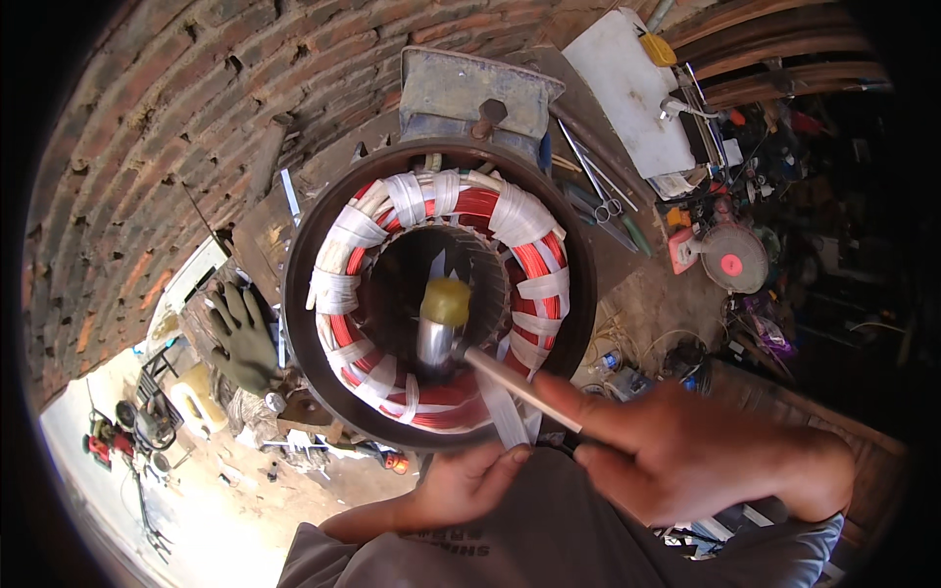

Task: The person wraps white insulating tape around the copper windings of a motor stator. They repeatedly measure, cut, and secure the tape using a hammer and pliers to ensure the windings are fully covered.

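A round motor stator (579, 314) faces me, its ring of red copper windings (477, 203) bound with white tape (520, 216). My right hand (667, 446) is closed round the wooden handle of a mallet (446, 302), its index finger stretched along the shaft. The mallet's head, metal with a yellow end, hangs over the near side of the stator's dark bore. At the near rim, my left hand (475, 480) pinches a loose strip of white tape (504, 416) that comes off the windings. The mallet handle crosses above this strip.
Behind the stator sits a terminal box (475, 93) with a large bolt. Scissors (608, 209) and other hand tools lie at the right, near a white board (632, 93) and a small fan (733, 259). A work glove (235, 336) lies left. A brick wall (206, 108) rises behind.
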A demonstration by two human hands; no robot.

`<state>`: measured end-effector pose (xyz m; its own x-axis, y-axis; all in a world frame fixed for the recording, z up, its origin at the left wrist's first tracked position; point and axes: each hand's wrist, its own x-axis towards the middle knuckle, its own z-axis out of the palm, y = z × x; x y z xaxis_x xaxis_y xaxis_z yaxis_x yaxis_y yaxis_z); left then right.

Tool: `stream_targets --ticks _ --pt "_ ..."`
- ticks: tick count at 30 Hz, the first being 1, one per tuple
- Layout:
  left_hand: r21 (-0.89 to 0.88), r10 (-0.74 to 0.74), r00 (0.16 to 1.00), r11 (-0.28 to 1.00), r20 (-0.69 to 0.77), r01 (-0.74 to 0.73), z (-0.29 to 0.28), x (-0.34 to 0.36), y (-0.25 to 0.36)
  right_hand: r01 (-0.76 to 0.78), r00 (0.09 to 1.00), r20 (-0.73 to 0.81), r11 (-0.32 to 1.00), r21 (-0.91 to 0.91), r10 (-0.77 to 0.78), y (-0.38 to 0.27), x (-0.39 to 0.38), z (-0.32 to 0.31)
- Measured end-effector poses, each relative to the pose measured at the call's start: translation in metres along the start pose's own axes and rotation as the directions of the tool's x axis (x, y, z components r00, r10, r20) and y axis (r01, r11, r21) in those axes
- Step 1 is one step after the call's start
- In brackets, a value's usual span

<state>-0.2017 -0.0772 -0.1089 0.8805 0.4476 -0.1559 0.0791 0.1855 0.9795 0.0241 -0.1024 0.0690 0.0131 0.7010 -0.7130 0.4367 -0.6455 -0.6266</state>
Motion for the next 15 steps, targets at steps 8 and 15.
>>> stream_targets --ticks 8,15 --pt "0.050 -0.089 0.996 0.995 -0.028 0.090 0.002 -0.003 0.011 0.026 0.993 0.118 1.000 0.009 -0.027 0.015 0.006 -0.030" --pt "-0.052 -0.120 0.973 0.992 -0.197 0.112 0.021 -0.013 0.017 0.401 0.819 -0.573 0.729 0.555 -0.014 0.150 -0.021 -0.046"
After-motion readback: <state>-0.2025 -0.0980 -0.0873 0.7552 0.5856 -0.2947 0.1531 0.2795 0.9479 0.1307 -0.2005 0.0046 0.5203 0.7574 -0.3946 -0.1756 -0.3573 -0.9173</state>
